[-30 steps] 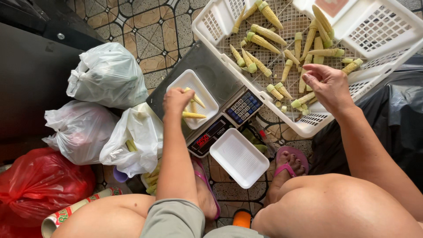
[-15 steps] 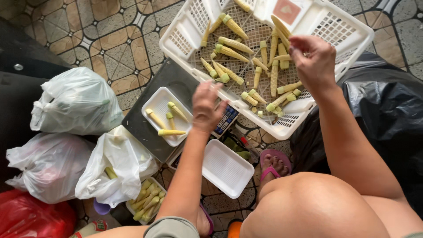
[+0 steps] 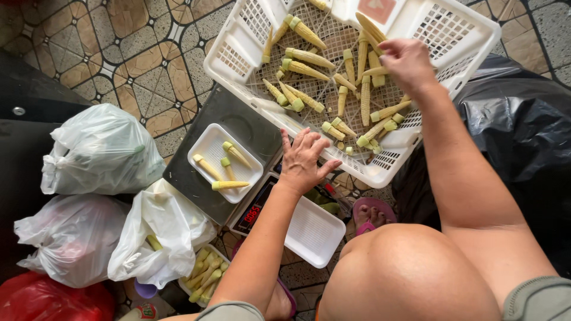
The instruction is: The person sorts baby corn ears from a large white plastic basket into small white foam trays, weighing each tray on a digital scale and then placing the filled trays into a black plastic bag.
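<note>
On the scale, one white tray [image 3: 209,146] held four baby corns [image 3: 231,185], just left of the left hand [image 3: 303,161], fingers spread, grasping nothing. Right hand [image 3: 407,61] pinched one cob [image 3: 376,71] inside the basket [image 3: 238,47]. Three white bags [image 3: 101,148] alongside.

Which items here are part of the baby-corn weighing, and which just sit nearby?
In use: white basket of baby corn, scale, foam tray on it, left hand, right hand.
Nearby: empty tray, white bags, red bag, black bag.
</note>
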